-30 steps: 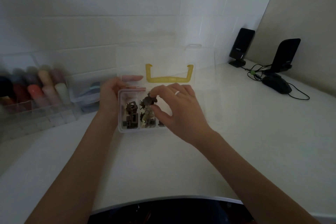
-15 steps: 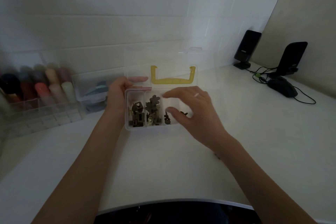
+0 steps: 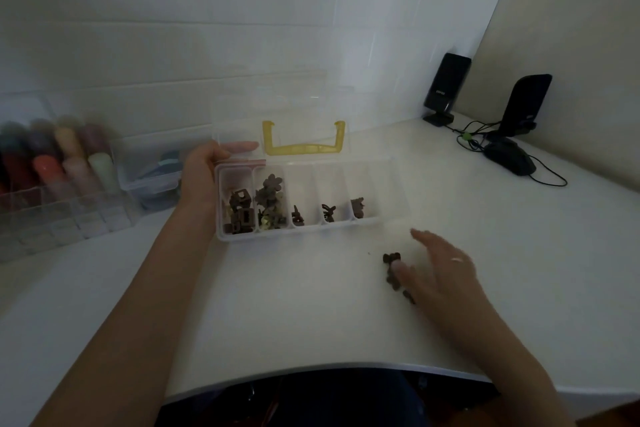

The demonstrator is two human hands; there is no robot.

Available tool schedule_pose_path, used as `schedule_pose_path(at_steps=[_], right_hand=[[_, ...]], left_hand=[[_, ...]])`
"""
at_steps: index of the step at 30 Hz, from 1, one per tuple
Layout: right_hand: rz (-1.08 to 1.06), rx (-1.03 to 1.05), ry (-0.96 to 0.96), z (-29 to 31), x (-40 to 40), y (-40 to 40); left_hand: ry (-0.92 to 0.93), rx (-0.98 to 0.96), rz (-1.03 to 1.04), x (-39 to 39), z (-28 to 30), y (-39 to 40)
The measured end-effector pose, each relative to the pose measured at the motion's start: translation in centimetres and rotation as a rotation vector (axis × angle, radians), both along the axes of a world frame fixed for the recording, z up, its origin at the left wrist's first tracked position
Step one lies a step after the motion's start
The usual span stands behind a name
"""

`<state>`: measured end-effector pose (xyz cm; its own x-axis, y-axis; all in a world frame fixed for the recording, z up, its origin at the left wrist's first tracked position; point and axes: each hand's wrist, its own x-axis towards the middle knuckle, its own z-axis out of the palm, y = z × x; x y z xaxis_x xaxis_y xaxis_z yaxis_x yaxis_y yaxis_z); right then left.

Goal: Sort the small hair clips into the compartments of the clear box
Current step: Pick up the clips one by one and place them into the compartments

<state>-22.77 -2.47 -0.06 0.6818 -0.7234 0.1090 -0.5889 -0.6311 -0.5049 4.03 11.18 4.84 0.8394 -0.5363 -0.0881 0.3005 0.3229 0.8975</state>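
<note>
The clear box (image 3: 388,191) lies open on the white table, its lid with a yellow handle (image 3: 304,146) standing up behind it. Dark brown hair clips fill its two leftmost compartments (image 3: 254,208); single clips lie in three compartments further right (image 3: 357,207). My left hand (image 3: 204,173) grips the box's left end. My right hand (image 3: 436,274) hovers low over the table right of and in front of the box, fingers spread, its fingertips touching a few loose brown clips (image 3: 391,258). Some clips are partly hidden under the fingers.
A clear organiser with coloured tubes (image 3: 52,166) and a small clear bin (image 3: 152,170) stand at the left against the tiled wall. Two black speakers (image 3: 446,87), a mouse (image 3: 509,156) and cables sit at the back right. The table's curved front edge (image 3: 311,369) is near me.
My right hand has let a clip go into the box and moved right and toward me, down to the loose clips on the table. My left hand still holds the box.
</note>
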Motion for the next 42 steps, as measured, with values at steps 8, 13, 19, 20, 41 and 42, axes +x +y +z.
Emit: schedule_pose_path(at_steps=[8,13,19,20,41,42], right_hand=[[0.343,-0.109,0.066,-1.4,4.3,2.7],[0.384,0.104,-0.084,0.0,5.7,3.7],[0.241,0.281,-0.342,-0.1,2.7,2.3],[0.284,0.279,-0.288,-0.1,2.3,2.1],[0.369,-0.087,-0.198,-2.0,3.3,1.9],[0.367,-0.098,-0.225,-1.9,3.3,2.0]], left_hand=[[0.024,-0.01,-0.006,0.0,-0.1,0.1],[0.028,-0.02,-0.01,-0.2,0.1,0.1],[0.018,-0.004,0.0,0.0,-0.2,0.0],[0.019,-0.002,-0.001,0.0,-0.2,0.0],[-0.082,-0.064,-0.011,-0.5,-0.2,0.1],[-0.082,-0.064,-0.019,-0.5,-0.2,0.1]])
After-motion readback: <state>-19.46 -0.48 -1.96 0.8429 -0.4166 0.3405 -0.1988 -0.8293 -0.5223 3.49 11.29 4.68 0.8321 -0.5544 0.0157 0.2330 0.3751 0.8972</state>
